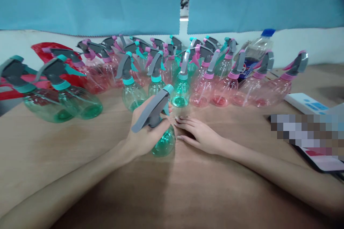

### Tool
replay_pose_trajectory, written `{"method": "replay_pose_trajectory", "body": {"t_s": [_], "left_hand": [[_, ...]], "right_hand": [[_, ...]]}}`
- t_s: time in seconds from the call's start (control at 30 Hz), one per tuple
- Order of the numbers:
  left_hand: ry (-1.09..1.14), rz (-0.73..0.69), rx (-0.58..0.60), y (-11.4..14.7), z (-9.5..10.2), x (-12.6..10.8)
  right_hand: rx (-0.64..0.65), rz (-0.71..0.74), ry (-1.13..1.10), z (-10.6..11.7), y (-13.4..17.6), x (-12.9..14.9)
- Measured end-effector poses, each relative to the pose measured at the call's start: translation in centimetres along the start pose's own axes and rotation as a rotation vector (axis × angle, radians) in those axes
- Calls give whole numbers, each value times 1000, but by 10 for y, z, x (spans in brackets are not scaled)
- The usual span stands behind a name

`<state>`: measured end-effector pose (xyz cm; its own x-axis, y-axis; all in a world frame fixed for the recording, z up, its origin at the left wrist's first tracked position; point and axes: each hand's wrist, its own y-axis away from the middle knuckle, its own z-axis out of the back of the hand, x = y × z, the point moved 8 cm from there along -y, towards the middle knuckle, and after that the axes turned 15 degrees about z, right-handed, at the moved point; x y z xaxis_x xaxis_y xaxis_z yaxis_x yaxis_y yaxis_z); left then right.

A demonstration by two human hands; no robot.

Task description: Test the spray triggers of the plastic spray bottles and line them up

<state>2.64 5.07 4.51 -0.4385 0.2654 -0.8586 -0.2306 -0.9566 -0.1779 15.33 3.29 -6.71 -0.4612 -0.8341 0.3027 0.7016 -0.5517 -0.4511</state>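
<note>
My left hand [145, 134] is wrapped around the neck of a green spray bottle [164, 143] with a grey and teal trigger head. The bottle is at the middle of the wooden table, its grey lever pointing down to the left over my thumb. To the right of it, my right hand [200, 132] lies low over the table with fingers stretched toward the bottle; whether the fingertips touch it I cannot tell. Just behind stand another green spray bottle [180, 94] and a pink spray bottle [200, 93].
Several more green and pink spray bottles fill the back of the table. A red plastic bag [57, 50] lies at the back left. A large clear bottle with a blue cap [259, 48] stands back right, near a white box [306, 103] and a phone [319, 157] with a blurred screen.
</note>
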Motion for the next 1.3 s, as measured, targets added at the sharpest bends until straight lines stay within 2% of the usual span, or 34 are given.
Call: {"method": "replay_pose_trajectory", "body": {"t_s": [0.2,0.3,0.6,0.97,1.1,1.3], "left_hand": [[-12,-12,51,-4,-4,5],[-42,-46,26,-5,-4,6],[-71,11,-69,-4,-6,9],[-4,-43,-76,1,-6,11],[24,-69,-49,3,-8,10],[-86,-84,-1,11,-10,18]], "right_hand": [[15,-6,-5,-2,1,-1],[8,-10,-10,-2,1,-1],[-6,-13,-12,-1,1,-1],[8,9,29,0,0,1],[33,17,57,-1,0,1],[133,37,166,6,-3,7]]}}
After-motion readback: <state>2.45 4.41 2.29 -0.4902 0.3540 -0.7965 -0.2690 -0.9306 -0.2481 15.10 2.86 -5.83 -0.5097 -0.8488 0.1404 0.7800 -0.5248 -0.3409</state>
